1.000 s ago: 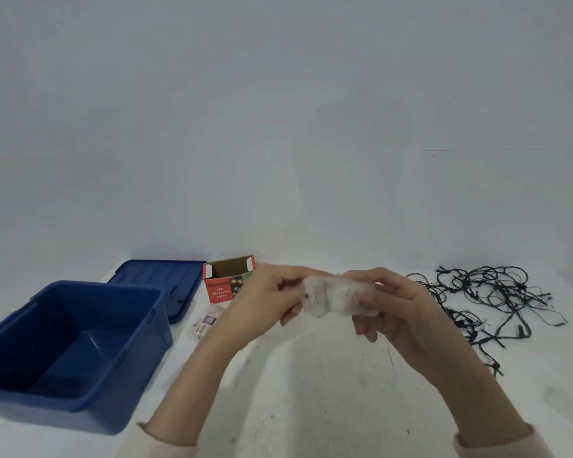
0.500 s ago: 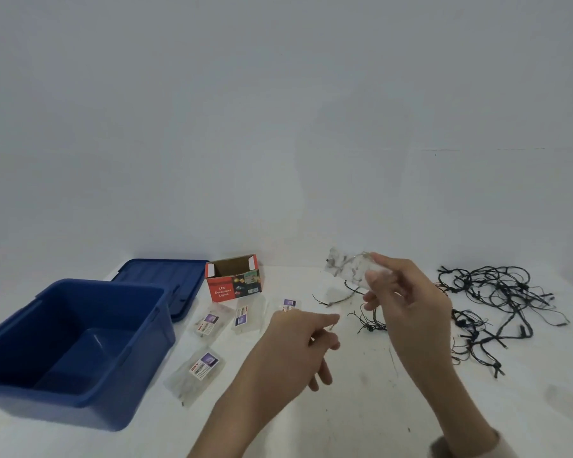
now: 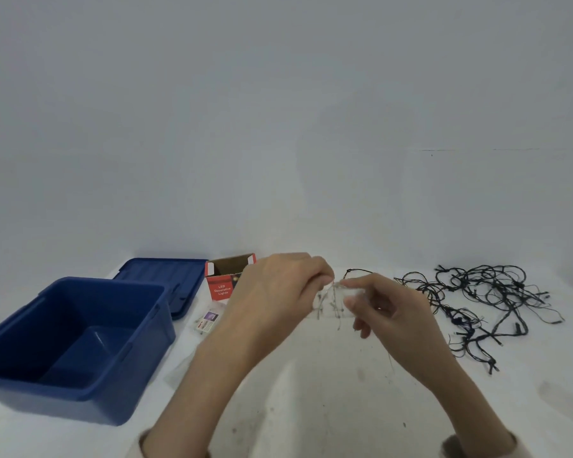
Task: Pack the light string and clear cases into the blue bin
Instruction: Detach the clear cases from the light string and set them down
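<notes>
A clear case (image 3: 333, 300) with thin wire bits inside hangs above the table centre. My left hand (image 3: 278, 292) pinches its top left edge and my right hand (image 3: 387, 312) pinches its top right edge. The black light string (image 3: 483, 299) lies tangled on the white table at the right. The open blue bin (image 3: 80, 345) stands at the left with nothing visible inside. Another clear case (image 3: 207, 320) with a purple label lies between the bin and my left arm, partly hidden.
The blue lid (image 3: 161, 276) lies behind the bin. A red LED lights box (image 3: 224, 280) stands open beside the lid. A clear bag (image 3: 182, 371) lies under my left forearm. The white table (image 3: 328, 408) has scuff marks in front.
My left hand rose from the table and joined the right at the clear case. The case came down and toward me; other cases are now hidden behind my left arm.
</notes>
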Available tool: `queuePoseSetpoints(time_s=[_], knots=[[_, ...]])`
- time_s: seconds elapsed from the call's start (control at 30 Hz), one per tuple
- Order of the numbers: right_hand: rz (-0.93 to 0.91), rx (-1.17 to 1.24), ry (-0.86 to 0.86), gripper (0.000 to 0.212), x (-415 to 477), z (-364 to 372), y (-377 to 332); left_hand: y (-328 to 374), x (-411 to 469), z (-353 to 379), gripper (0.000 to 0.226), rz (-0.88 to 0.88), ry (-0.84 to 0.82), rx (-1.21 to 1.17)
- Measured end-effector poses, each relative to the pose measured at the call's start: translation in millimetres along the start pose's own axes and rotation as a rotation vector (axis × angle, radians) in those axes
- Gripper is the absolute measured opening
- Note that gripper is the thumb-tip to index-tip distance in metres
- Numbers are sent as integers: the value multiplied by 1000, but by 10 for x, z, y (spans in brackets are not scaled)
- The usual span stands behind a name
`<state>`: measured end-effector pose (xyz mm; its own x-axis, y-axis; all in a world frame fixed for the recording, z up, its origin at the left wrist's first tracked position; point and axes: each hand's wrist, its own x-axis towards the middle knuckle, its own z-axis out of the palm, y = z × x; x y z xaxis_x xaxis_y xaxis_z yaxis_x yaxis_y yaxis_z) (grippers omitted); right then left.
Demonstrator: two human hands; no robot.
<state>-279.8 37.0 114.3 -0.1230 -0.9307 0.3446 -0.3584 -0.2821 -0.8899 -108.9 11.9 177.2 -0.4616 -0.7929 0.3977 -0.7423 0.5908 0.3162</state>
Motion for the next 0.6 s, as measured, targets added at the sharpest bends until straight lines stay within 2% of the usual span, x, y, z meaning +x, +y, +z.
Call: queuePoseSetpoints(time_s=[0.17,0.27,0.33,0.43,0.53,0.6], knots=[[45,198,-207,14,-35,-106,-75,-185,119,151,18,5,12,-77],[87,409,-312,13,-42,-167,-94,-237,115,211,11,-65,-38,-458],[133,597,-332,30,-37,-181,-93,-218,70,254,17,-137,-70,-679],[205,769,-216,23,-25,-126,-106,-155,-29,383,28,-274,-93,-918],[219,808,-61,20,-31,-37,-112,-45,-137,513,14,-394,-121,-1131],[183,758,39,21,-46,-3,-101,31,-200,559,14,-429,-149,-1193]])
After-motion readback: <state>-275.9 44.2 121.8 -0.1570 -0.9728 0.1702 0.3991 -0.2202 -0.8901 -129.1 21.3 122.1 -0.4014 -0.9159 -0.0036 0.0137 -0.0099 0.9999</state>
